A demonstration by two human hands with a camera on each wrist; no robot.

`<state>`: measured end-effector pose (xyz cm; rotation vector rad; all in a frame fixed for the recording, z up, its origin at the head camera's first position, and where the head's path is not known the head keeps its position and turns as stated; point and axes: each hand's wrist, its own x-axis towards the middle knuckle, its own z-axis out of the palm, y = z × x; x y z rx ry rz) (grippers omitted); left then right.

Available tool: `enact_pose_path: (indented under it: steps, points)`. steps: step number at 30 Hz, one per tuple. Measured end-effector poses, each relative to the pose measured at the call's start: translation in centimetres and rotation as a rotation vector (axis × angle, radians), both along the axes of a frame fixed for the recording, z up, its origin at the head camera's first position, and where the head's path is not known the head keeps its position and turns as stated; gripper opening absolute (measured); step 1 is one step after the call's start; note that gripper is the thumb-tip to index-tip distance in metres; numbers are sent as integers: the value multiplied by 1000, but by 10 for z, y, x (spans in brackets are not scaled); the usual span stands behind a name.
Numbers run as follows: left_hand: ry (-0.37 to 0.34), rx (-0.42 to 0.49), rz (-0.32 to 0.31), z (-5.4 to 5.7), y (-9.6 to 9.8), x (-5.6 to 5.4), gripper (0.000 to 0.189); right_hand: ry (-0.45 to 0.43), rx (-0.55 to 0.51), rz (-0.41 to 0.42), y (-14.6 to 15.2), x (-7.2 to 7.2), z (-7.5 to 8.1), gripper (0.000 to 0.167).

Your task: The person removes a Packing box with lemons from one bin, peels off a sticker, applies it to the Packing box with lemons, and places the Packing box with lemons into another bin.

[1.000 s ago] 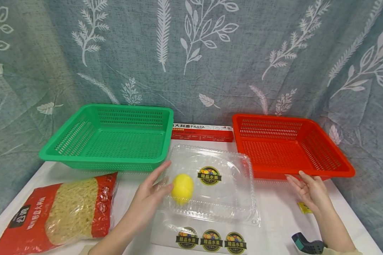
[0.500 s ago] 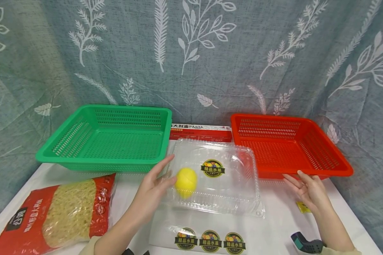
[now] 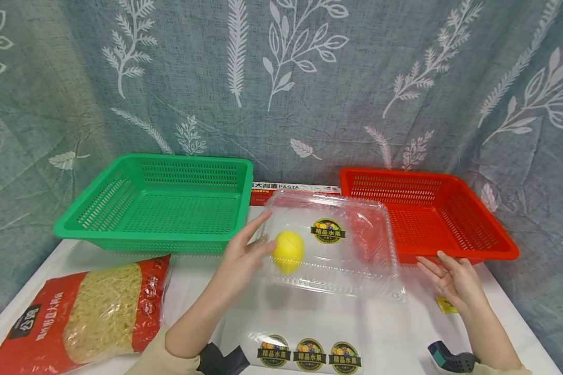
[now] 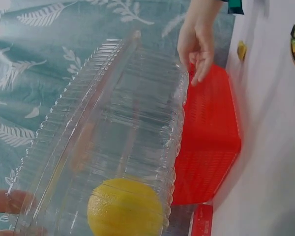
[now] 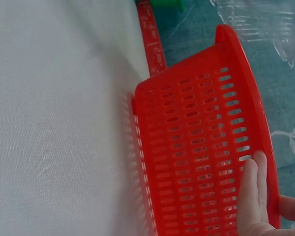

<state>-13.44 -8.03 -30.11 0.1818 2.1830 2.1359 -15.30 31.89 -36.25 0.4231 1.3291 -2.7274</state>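
My left hand grips the left edge of a clear plastic clamshell box, which is held tilted over the table and overlaps the red basket's near-left corner in the head view. A lemon is inside the box, at its left end; a round fruit sticker is on the plastic. At the front of the red plastic basket, my right hand holds the rim. In the right wrist view the fingers lie along the basket's outer wall and the thumb is over the rim.
A green basket stands at the back left. Between the baskets lies a red pasta box. A bag of pasta is at left. Several round stickers on clear plastic lie at the front. A small yellow packet lies by the right arm.
My left hand has carried the box with the lemon up and to the right, towards the red basket. My right hand has stayed at the basket's rim.
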Motion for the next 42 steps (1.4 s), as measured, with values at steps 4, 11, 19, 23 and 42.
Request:
enact_pose_path:
  steps: [4,11,19,23,42]
  points:
    - [-6,16,17,4,8,-6,53,1,-19,3,0,0,2,49]
    - [17,32,20,8,24,-20,53,-24,-9,-3,0,-1,5,48]
    - [48,45,18,13,39,-37,53,-75,-9,-31,-2,1,8,49]
    - [51,67,14,12,46,-46,53,-49,-8,-30,-3,1,8,46]
    - [44,85,76,8,76,-70,50,41,24,-1,-5,0,2,43]
